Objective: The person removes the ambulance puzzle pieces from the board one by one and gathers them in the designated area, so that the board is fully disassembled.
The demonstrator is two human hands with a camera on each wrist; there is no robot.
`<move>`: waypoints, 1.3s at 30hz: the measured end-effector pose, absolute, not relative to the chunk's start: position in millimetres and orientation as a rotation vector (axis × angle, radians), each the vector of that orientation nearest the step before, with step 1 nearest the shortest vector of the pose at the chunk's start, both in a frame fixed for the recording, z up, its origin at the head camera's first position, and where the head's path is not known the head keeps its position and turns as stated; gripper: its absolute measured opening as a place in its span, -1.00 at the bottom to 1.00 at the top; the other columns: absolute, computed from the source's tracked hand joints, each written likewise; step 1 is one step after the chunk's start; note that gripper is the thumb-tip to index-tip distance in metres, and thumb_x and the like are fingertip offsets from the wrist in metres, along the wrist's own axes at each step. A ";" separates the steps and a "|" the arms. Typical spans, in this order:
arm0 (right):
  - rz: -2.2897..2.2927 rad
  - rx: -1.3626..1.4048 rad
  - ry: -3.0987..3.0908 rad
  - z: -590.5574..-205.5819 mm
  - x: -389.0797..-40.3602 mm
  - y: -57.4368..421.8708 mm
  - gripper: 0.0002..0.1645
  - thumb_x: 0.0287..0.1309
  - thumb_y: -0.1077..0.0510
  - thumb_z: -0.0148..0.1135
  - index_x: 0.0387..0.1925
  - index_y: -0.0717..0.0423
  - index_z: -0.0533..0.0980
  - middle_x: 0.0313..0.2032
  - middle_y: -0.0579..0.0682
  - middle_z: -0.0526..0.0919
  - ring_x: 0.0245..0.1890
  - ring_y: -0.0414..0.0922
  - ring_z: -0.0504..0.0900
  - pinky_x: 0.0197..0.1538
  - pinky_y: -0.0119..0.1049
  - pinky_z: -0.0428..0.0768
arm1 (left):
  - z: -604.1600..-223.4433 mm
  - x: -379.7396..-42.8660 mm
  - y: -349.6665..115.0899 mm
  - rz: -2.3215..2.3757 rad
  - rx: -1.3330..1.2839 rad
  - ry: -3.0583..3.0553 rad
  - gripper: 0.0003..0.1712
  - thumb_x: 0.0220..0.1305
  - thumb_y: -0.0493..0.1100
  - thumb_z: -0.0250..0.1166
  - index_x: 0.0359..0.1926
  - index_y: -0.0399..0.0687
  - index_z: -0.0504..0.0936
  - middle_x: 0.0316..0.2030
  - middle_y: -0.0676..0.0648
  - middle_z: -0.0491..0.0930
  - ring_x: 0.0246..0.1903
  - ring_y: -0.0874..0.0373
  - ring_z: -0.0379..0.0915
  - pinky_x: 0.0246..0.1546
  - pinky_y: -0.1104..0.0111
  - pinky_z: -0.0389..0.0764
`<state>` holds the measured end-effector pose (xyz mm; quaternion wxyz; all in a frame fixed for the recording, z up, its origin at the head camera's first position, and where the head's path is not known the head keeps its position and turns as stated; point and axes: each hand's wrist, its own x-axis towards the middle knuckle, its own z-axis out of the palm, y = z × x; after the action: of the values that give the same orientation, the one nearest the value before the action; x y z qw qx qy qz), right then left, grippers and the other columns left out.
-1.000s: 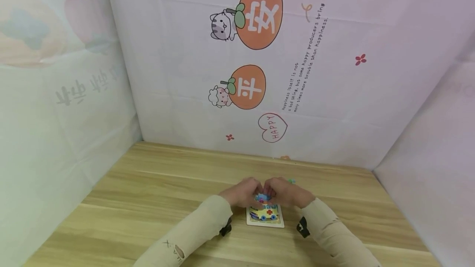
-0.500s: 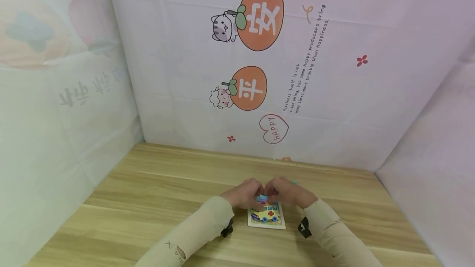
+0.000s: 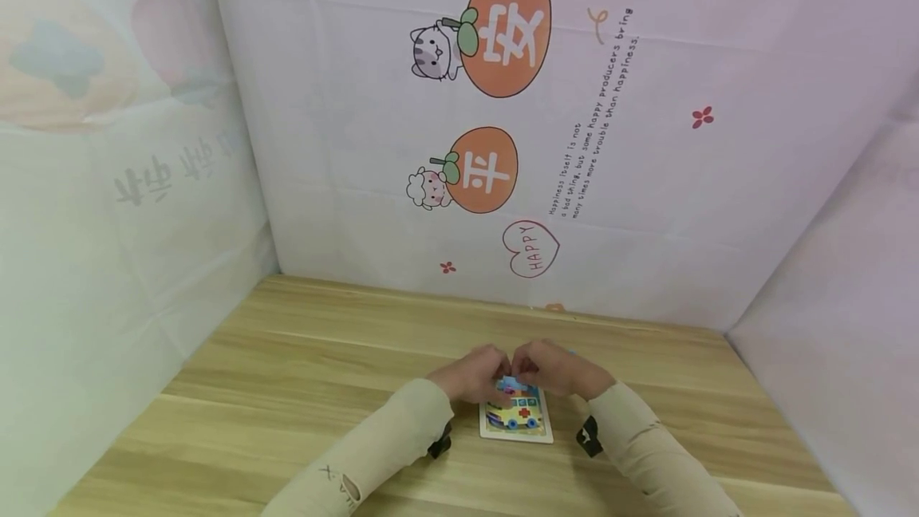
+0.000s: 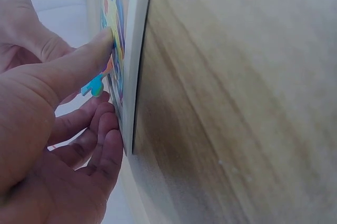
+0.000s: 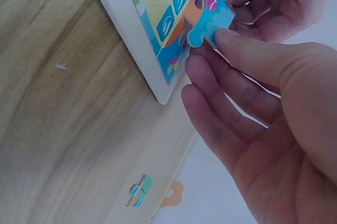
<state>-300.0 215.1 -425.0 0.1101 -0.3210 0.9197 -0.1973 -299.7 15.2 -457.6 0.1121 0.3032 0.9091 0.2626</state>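
Observation:
A jigsaw puzzle (image 3: pixel 517 421) with a yellow ambulance and a white border lies on the table. My left hand (image 3: pixel 475 373) is at its far left part; in the left wrist view the thumb (image 4: pixel 97 50) presses on the picture while the curled fingers (image 4: pixel 108 145) touch the border's edge. From the right, my right hand (image 3: pixel 553 367) pinches a blue puzzle piece (image 5: pixel 213 21) between thumb and fingers. That piece sits tilted over the puzzle's far part, beside a gap in the picture. Whether it touches its neighbours cannot be told.
A loose green and blue puzzle piece (image 5: pixel 140 190) lies on the wooden table (image 3: pixel 323 357) beyond the right hand, mostly hidden by it in the head view. Printed white cloth (image 3: pixel 359 142) walls in the table at the back and both sides.
My right hand shifts slightly at the puzzle's far edge, and more of the blue piece shows. The loose piece is now more covered by that hand. My left hand stays in place.

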 end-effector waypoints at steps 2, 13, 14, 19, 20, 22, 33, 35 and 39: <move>-0.576 -0.946 2.709 -425.5 -300.6 215.0 -0.88 0.41 0.34 0.27 -0.25 0.11 0.67 -0.28 -0.11 0.73 -0.25 -0.29 0.61 -0.13 -0.36 0.67 | -457.7 -299.5 15.3 0.760 0.890 2.674 -0.52 0.21 -0.04 0.61 0.05 -0.13 0.65 -0.04 0.02 0.59 -0.07 0.26 0.46 0.04 0.42 0.58; -0.635 -0.938 2.701 -426.3 -302.3 218.5 -0.86 0.44 0.33 0.23 -0.25 0.10 0.66 -0.30 -0.11 0.70 -0.31 -0.29 0.56 -0.21 -0.41 0.61 | -458.3 -300.0 16.0 0.765 0.881 2.662 -0.50 0.21 -0.05 0.61 0.07 -0.11 0.64 -0.09 0.05 0.57 -0.14 0.29 0.41 -0.05 0.44 0.56; -0.641 -0.938 2.702 -425.4 -302.3 219.2 -0.86 0.44 0.33 0.23 -0.24 0.10 0.66 -0.30 -0.11 0.70 -0.31 -0.29 0.56 -0.21 -0.42 0.61 | -458.2 -299.9 16.1 0.764 0.881 2.662 -0.50 0.21 -0.04 0.61 0.08 -0.12 0.63 -0.09 0.04 0.57 -0.15 0.29 0.41 -0.05 0.44 0.56; -0.673 -0.936 2.712 -421.4 -305.2 225.5 -0.86 0.45 0.33 0.21 -0.25 0.13 0.65 -0.31 -0.05 0.71 -0.34 -0.28 0.56 -0.24 -0.42 0.60 | -457.8 -299.5 16.6 0.741 0.886 2.677 -0.45 0.21 -0.04 0.61 0.12 -0.15 0.62 -0.08 0.04 0.57 -0.15 0.30 0.41 -0.04 0.46 0.56; -0.682 -0.925 2.713 -421.1 -306.2 227.5 -0.85 0.45 0.33 0.20 -0.25 0.13 0.64 -0.31 -0.05 0.71 -0.34 -0.28 0.56 -0.25 -0.42 0.59 | -457.5 -299.4 16.6 0.734 0.886 2.682 -0.44 0.21 -0.03 0.61 0.13 -0.16 0.62 -0.09 0.04 0.57 -0.15 0.30 0.41 -0.04 0.46 0.56; -0.701 -0.901 2.714 -420.6 -308.3 232.3 -0.85 0.46 0.33 0.18 -0.26 0.13 0.63 -0.32 -0.04 0.70 -0.35 -0.27 0.55 -0.26 -0.42 0.58 | -456.9 -299.2 16.7 0.720 0.890 2.689 -0.42 0.21 -0.02 0.61 0.15 -0.16 0.63 -0.09 0.05 0.56 -0.15 0.30 0.41 -0.03 0.47 0.56; -0.680 -0.859 2.781 -413.0 -314.9 270.2 -0.81 0.46 0.29 0.20 -0.34 0.09 0.61 -0.43 -0.13 0.62 -0.46 -0.32 0.46 -0.37 -0.43 0.49 | -453.9 -297.0 14.7 0.711 0.906 2.690 -0.47 0.23 -0.02 0.60 0.11 -0.14 0.65 -0.07 0.03 0.59 -0.13 0.30 0.43 0.01 0.46 0.59; -0.651 -0.836 2.799 -409.5 -314.8 278.2 -0.80 0.46 0.29 0.20 -0.35 0.09 0.60 -0.43 -0.12 0.61 -0.46 -0.31 0.45 -0.37 -0.43 0.48 | -453.8 -296.0 14.9 0.718 0.899 2.688 -0.48 0.23 -0.02 0.60 0.11 -0.14 0.66 -0.07 0.03 0.59 -0.13 0.30 0.43 0.01 0.46 0.59; -0.607 -0.777 2.805 -402.4 -315.0 294.5 -0.82 0.46 0.32 0.21 -0.33 0.12 0.59 -0.37 -0.06 0.64 -0.40 -0.26 0.48 -0.33 -0.40 0.50 | -454.4 -295.1 15.4 0.717 0.890 2.693 -0.48 0.22 -0.02 0.60 0.12 -0.11 0.66 -0.06 0.04 0.59 -0.12 0.30 0.44 0.01 0.45 0.59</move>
<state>-315.0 294.5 -402.4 0.0841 -0.2604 0.9400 -0.2035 -295.1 15.4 -454.4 0.1077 0.3025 0.9152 0.2437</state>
